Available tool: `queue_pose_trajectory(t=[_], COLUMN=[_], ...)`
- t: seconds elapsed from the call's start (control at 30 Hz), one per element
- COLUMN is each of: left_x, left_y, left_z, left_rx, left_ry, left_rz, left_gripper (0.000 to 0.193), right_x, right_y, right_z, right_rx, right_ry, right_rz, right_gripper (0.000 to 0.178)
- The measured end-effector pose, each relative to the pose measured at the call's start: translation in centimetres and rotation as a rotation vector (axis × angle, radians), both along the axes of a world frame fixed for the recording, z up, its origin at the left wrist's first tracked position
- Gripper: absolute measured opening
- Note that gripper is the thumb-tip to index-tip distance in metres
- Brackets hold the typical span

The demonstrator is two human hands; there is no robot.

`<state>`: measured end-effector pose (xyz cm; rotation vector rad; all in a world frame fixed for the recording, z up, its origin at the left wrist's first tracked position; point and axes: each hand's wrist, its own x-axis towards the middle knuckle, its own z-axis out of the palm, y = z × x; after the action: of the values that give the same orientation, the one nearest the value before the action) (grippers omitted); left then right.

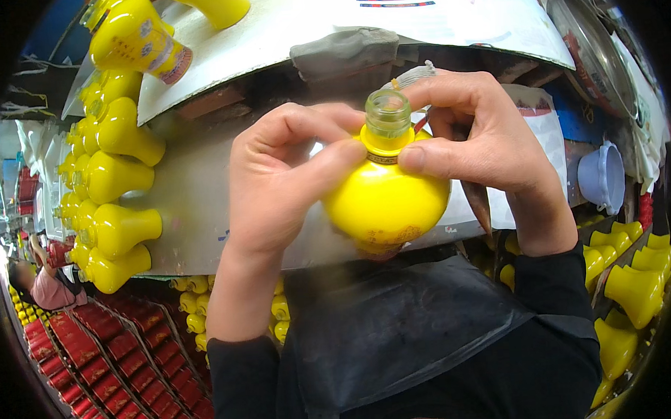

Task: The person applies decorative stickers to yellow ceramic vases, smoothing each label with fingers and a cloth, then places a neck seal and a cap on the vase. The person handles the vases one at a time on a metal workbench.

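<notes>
Head view. The yellow bottle [388,207] was held between both hands at the near edge of the grey table [190,223], glass mouth up; whether its base bore on anything, could not tell. A dark patterned band [383,159] lay round the foot of its neck.

Left hand [281,167]: thumb and forefinger clamped on the bottle at the band's left. Right hand [493,128]: thumb tip pressed beside the band's right end, forefinger bent behind the neck. A dark pointed tool [478,207] showed under the right palm; its hold was unclear.

My judgement: step was seating the band. It called for level wrapping, thumbs smoothing outward from the front, light even pressure, ends meeting squarely behind. Likely faults: skew, a lifted end, smudged yellow coat.

Farther out: two thin strips [395,1] on a white board [305,20]; more yellow bottles [127,230] at left.
</notes>
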<state>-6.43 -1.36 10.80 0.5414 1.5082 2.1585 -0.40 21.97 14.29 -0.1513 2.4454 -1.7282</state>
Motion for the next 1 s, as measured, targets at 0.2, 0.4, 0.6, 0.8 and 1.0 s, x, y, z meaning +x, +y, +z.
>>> queue_pose_trajectory(t=[0.2,0.4,0.6,0.8,1.0], left_x=[0.7,0.5,-0.1,-0.5,-1.8], left_y=[-1.2,-2.8,-3.0,-2.6,-2.4], left_z=[-0.3,-0.3,0.6,1.0,0.7], left_rx=[-0.055,-0.048,-0.125,-0.151,-0.083], left_ry=[0.14,0.125,0.228,0.205,0.276], left_rz=[0.04,-0.041,-0.099,-0.179,-0.327], left_gripper=[0.009,0.005,0.006,0.006,0.008], right_x=[0.9,1.7,2.2,3.0,3.9], right_y=[-0.5,-1.3,-1.8,-2.0,-2.0], right_z=[0.5,0.5,0.4,0.2,0.2], right_rx=[0.021,0.03,0.049,0.067,0.037], right_ry=[0.044,0.144,0.176,0.188,0.222], right_rz=[0.006,0.034,0.028,0.013,0.002], right_gripper=[0.044,0.044,0.046,0.047,0.047])
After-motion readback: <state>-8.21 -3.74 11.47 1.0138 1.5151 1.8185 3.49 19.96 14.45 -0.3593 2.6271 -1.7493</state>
